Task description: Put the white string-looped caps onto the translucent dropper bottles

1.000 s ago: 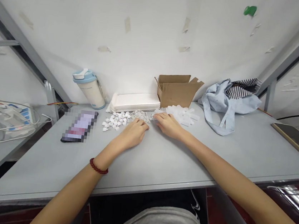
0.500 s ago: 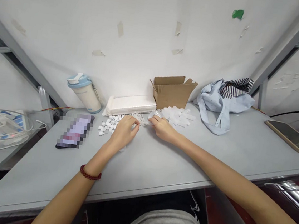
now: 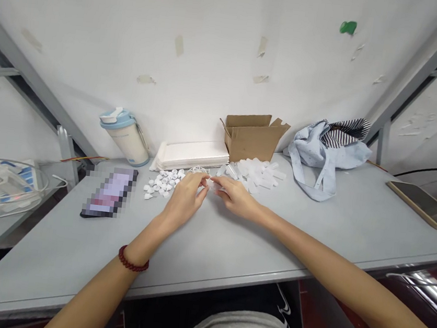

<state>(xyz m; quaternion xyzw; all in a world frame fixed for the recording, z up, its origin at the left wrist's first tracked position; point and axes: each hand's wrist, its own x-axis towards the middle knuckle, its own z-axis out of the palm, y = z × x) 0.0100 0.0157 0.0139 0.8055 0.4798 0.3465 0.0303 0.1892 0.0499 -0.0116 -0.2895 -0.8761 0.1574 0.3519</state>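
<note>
My left hand (image 3: 183, 200) and my right hand (image 3: 235, 197) meet fingertip to fingertip over the grey table (image 3: 233, 239). Both are pinched on a small white plastic piece (image 3: 210, 183) held between them. Left of the hands lies a scatter of small white caps (image 3: 161, 181). Behind the fingers sits a little heap of thin white rings (image 3: 197, 170). A pile of clear plastic tubes (image 3: 255, 169) lies just right of the hands.
A stack of white trays (image 3: 191, 155) and an open cardboard box (image 3: 252, 135) stand by the wall. A blue-lidded bottle (image 3: 125, 135) and a phone (image 3: 108, 199) are at the left, a blue cloth bag (image 3: 327, 150) and a tablet (image 3: 427, 205) at the right.
Both hands drew back from the piles and came together, lifting slightly off the table with a small white piece pinched between them. The view shifted a little.
</note>
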